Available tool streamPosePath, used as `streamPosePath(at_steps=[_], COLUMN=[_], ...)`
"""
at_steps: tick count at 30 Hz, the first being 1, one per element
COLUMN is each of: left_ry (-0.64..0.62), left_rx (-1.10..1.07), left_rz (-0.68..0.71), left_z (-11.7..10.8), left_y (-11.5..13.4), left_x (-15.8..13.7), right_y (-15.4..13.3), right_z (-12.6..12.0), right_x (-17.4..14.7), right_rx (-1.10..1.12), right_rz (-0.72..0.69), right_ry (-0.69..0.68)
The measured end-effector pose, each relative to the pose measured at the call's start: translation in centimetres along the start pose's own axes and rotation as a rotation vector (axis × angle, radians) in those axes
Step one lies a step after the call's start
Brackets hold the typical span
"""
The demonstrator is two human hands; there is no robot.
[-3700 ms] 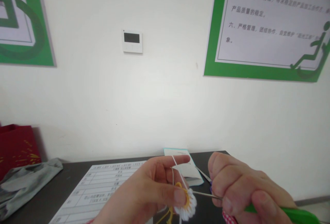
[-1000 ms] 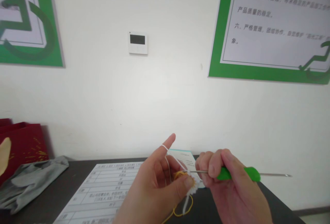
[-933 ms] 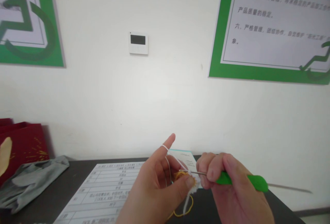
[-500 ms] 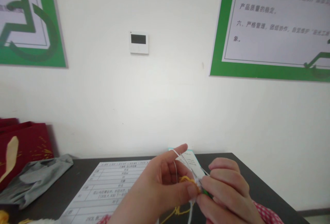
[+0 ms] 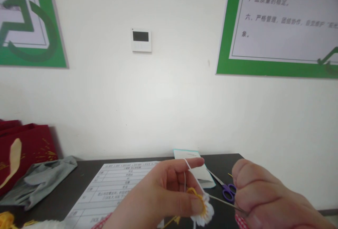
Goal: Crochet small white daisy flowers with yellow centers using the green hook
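The small crocheted flower, white petals around a yellow centre, is pinched at its left rim between the thumb and fingers of the left hand, whose index finger reaches out above the flower with white yarn looped over it and running down to the petals. The right hand is curled into a fist around the metal hook, its handle out of sight inside the grip. Half a second ago that hand was bunched right up against the flower; now it sits well to the right of it, and the bare shaft slants from the fist back to the petal edge. The flower's face shows more plainly as a result, and the purple scissors have come into view just right of it. Judging by the shaft's line, the hook remains engaged at the edge, probably drawing yarn snug there, though whether its tip sits in a loop is too small to tell. Yellow yarn trails below and left of the flower. Behind it lies a pale booklet; farther left, a printed sheet.
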State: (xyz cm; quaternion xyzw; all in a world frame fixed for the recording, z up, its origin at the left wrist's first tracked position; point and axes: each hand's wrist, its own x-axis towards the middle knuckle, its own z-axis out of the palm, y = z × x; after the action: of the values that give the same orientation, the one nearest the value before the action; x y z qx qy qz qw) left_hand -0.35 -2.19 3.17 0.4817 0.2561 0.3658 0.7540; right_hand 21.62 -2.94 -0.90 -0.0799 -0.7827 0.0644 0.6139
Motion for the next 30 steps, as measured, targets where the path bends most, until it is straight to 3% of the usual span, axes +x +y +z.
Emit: streamPosePath(at_steps=[5, 11, 15, 20, 24, 30], left_ry=[-0.115, -0.248, -0.266, -0.084, 0.077, 0.110], left_rx=[-0.128, -0.204, -0.213, -0.159, -0.078, -0.039], left_rz=[-0.071, -0.101, -0.100, -0.042, -0.016, 0.061], left_z=[0.2, -0.4, -0.4, 0.7, 1.5, 1.6], left_y=[-0.2, -1.5, -1.5, -0.4, 0.3, 0.0], left_x=[0.5, 1.5, 1.5, 0.7, -0.2, -0.4], right_y=[-1.0, -1.5, -1.4, -1.0, -0.8, -0.8], right_z=[0.9, 2.1, 2.5, 2.9, 3.3, 3.3], right_x=[1.8, 3.1, 3.2, 3.3, 3.6, 3.1], right_rx=[0.116, 0.232, 0.372, 0.545, 0.578, 0.572], right_rz=[0.108, 0.241, 0.309, 0.394, 0.467, 0.487], right_ry=[0.051, 0.254, 0.298, 0.430, 0.457, 0.438])
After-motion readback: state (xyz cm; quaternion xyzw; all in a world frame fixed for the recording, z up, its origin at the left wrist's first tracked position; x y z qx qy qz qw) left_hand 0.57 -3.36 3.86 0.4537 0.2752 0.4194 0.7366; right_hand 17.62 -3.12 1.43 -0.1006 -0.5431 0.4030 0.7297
